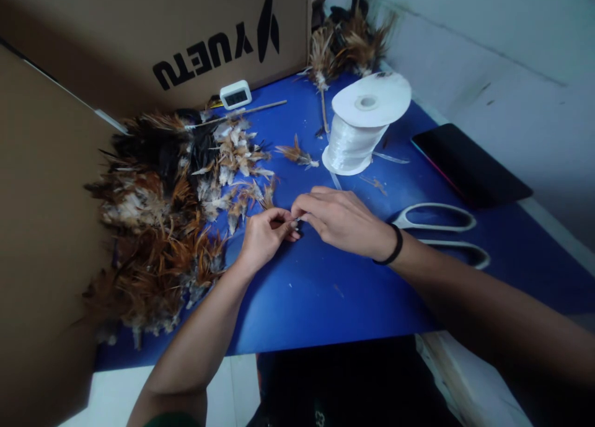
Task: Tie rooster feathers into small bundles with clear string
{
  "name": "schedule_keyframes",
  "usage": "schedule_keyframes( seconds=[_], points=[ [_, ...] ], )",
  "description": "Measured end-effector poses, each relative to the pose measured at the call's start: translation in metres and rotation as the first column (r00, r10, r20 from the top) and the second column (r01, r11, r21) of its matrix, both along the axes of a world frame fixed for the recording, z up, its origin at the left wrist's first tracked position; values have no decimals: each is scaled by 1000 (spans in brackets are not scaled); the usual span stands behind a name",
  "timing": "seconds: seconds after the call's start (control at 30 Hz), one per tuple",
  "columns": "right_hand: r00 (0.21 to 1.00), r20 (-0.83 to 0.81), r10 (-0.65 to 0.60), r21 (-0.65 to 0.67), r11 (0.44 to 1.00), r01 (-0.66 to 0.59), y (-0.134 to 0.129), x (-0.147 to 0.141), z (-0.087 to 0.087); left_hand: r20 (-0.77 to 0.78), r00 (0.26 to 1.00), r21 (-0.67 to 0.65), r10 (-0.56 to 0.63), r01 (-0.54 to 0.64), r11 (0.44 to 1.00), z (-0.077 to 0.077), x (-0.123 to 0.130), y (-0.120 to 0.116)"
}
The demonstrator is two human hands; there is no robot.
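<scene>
Brown cardboard panels [116,36], the rear one printed in black, bound the left and back of a blue tabletop [297,309]; a pale wall [502,36] rises at the right. Next in extent is a heap of feathers [153,228], russet, black and whitish, covering the tabletop's left side. Dark and brown plumes form a feather bundle [357,39] in the far corner. Before it stands a white spool [357,145] wound with glossy ribbon, and to its right lies a black flat device [471,165]. Pale-handled scissors [471,220] rest partly hidden by the right forearm. The left hand [266,238] and right hand [341,219] meet near the table's middle, just right of the heap, thumb and forefinger of each pinched together on one slender item [298,219]; its identity cannot be told, as the fingertips cover most of it. Smaller objects include a thin stick [269,106], its left end among the feathers, a white digital clock [235,95] beside it, a loose brown tuft [295,152] left of the spool, and a black wristband [396,244] on the right wrist.
</scene>
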State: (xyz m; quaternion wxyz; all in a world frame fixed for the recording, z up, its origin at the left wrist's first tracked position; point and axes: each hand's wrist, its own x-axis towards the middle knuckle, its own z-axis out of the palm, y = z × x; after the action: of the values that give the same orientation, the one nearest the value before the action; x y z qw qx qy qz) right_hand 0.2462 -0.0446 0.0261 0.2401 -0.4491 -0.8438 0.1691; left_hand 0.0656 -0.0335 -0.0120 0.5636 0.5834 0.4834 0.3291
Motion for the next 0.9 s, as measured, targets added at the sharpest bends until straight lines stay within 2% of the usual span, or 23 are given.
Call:
schedule_keyframes(
  seconds=[0.17, 0.3, 0.43, 0.57, 0.63, 0.77, 0.9],
  points=[
    [1000, 20, 17, 70, 997, -18, 0, -5, 3, -70, 998, 61, -5, 10, 998, 0, 0, -1],
    [999, 16, 45, 131, 990, -46, 5, -9, -5, -74, 997, 76, -5, 11, 997, -1, 0, 0],
    [997, -16, 76, 214, 974, -71, 13, -11, -13, 32, 999, -34, 0, 1, 999, 0, 0, 2],
    [995, -88, -47, 338, 938, 74, 11, -6, -11, 127, 990, -120, 59, -44, 992, 4, 0, 3],
    [993, -91, -76, 319, 942, 102, 8, -3, -9, 159, 984, -130, 76, -56, 990, 6, -1, 4],
    [999, -40, -18, 136, 990, 23, 2, -1, -10, 189, 979, -130, 76, -52, 990, 5, -2, 5],
    [999, -53, 7, 7, 1000, -6, 1, -4, -12, 207, 976, -137, 74, -46, 989, 4, -4, 5]
  ],
)
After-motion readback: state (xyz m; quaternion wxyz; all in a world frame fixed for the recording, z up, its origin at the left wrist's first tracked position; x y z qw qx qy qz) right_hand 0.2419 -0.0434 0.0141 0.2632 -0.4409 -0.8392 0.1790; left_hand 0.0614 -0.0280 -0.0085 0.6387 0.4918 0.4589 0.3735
